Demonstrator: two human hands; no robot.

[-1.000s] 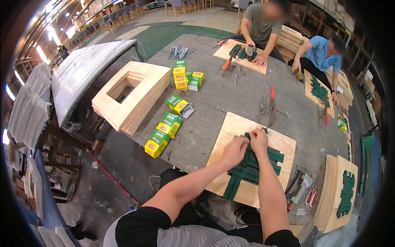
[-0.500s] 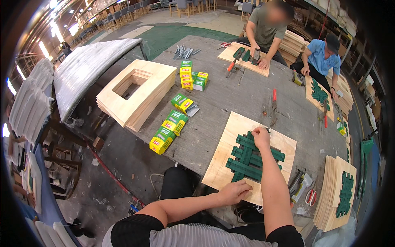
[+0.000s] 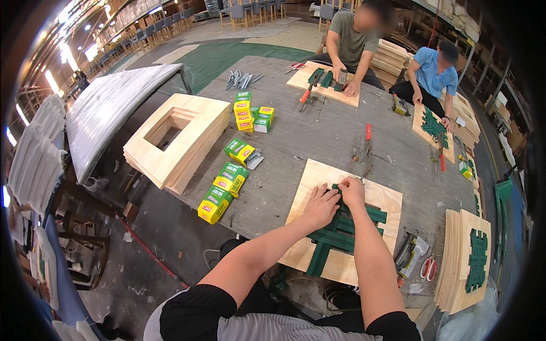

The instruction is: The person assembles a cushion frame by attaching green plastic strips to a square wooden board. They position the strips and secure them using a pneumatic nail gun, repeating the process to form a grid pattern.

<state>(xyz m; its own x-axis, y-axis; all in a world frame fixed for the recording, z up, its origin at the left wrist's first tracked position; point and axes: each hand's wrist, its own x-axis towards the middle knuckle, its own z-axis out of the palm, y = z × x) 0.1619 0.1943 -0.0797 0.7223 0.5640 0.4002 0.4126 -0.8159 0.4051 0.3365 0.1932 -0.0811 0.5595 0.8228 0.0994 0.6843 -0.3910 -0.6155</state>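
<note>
A square plywood panel [image 3: 387, 196] lies at the table's near edge. Dark green webbing straps [image 3: 335, 240] cross over and under each other on its middle, with one tail hanging toward me. My left hand [image 3: 322, 209] rests palm down near the far end of a strap, fingers stretched out over it and the wood. Right beside it, my right hand [image 3: 352, 192] pinches the strap's far end. Both hands and the right forearm hide part of the weave.
Staple boxes [image 3: 223, 190] and a stack of plywood frames [image 3: 176, 136] stand left. A red-handled tool [image 3: 368, 139] lies beyond the panel. On the right are a staple gun [image 3: 410, 254], scissors [image 3: 428, 268] and stacked panels [image 3: 449, 261]. Two people work on similar panels across the table.
My left hand has moved from the panel's near edge up to the strap's far end beside my right hand. A strap tail now reaches farther toward me. The view has shifted slightly.
</note>
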